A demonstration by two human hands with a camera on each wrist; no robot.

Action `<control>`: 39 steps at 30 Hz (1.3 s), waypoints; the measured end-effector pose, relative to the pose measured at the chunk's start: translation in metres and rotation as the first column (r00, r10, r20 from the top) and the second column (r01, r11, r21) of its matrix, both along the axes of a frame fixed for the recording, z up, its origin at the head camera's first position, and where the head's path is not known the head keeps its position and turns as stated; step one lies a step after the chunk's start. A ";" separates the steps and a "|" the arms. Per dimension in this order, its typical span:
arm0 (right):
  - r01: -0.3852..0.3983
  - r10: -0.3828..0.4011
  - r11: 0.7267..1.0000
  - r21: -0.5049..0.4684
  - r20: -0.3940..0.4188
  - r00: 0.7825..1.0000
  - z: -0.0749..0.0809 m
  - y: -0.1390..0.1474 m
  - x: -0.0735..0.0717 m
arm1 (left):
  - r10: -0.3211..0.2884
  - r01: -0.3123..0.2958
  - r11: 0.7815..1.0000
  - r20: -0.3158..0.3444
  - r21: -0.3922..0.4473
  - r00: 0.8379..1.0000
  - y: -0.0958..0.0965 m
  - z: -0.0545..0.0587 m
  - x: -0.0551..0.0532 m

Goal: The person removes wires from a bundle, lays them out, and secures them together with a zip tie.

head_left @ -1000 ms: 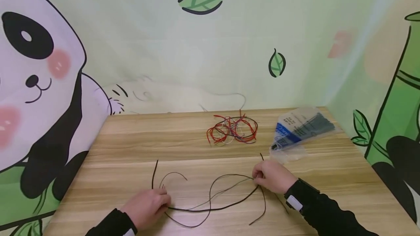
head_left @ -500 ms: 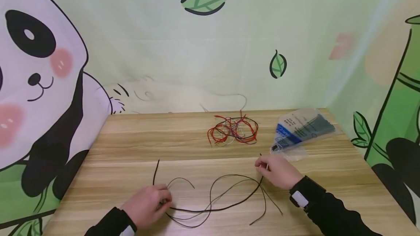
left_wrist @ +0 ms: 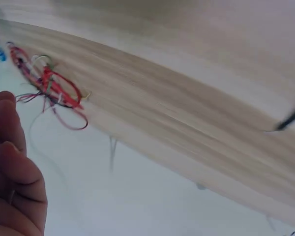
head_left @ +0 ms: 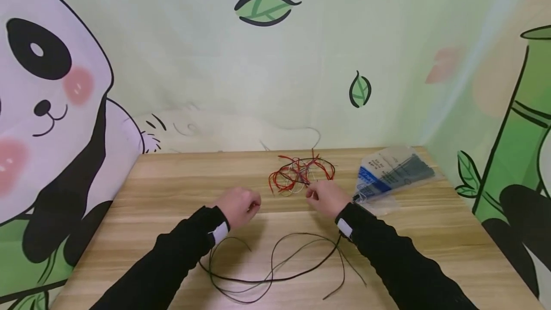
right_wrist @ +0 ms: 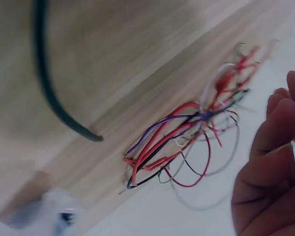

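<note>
A tangled bundle of red, black, white and purple wires (head_left: 281,176) lies at the back of the table. My right hand (head_left: 328,198) is just in front of its right side, fingers loosely bent. In the right wrist view, the same bundle (right_wrist: 157,152) stands apart from the fingers (right_wrist: 265,182), which hold nothing. To the front left of the bundle is my left hand (head_left: 238,206), loosely bent with nothing in it. Loose dark wires (head_left: 275,280), one thicker than the others, lie in curves between my forearms, partly covered by the sleeves.
A clear plastic bag with a blue label (head_left: 374,181), holding dark strips, lies at the back right, close to my right wrist. Behind the wooden table (head_left: 172,171) hangs a printed cloth (head_left: 206,61) with a panda and leaves.
Both hands have left the loose dark wires and moved up the table towards the coloured bundle, the right one also leftwards, the left one rightwards. The dark wires stay on the table.
</note>
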State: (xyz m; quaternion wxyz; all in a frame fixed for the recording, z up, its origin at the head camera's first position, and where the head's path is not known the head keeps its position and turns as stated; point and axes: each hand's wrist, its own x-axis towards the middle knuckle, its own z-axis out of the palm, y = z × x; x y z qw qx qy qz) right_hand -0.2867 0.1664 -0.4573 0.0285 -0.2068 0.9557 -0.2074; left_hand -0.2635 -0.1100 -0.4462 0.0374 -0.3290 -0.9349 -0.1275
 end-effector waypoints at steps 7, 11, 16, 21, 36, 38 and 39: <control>-0.029 0.044 0.986 0.167 -0.090 0.995 -0.020 -0.035 -0.023 | 0.017 -0.020 0.981 -0.019 -0.191 1.000 0.041 -0.014 -0.030; -0.001 0.035 0.965 0.263 -0.127 0.991 -0.033 -0.045 -0.032 | -0.001 0.002 0.977 0.004 -0.215 1.000 0.057 -0.019 -0.038; 0.046 -0.011 0.947 0.318 -0.112 0.994 -0.040 -0.051 -0.039 | 0.027 -0.019 0.974 0.031 -0.225 0.999 0.070 -0.028 -0.048; 0.073 -0.027 0.943 0.324 -0.142 0.990 -0.044 -0.053 -0.042 | 0.088 -0.079 0.972 0.032 -0.220 0.996 0.079 -0.037 -0.056; 0.012 0.002 0.993 0.121 -0.114 0.993 -0.044 -0.044 -0.047 | 0.147 -0.140 0.969 0.021 -0.202 0.989 0.087 -0.058 -0.064; -0.005 0.014 0.994 0.110 -0.078 0.997 -0.043 -0.043 -0.048 | 0.158 -0.151 0.970 0.020 -0.191 0.987 0.087 -0.059 -0.064; -0.014 0.020 0.994 0.106 -0.055 0.998 -0.042 -0.043 -0.049 | 0.162 -0.154 0.970 0.023 -0.188 0.987 0.087 -0.059 -0.064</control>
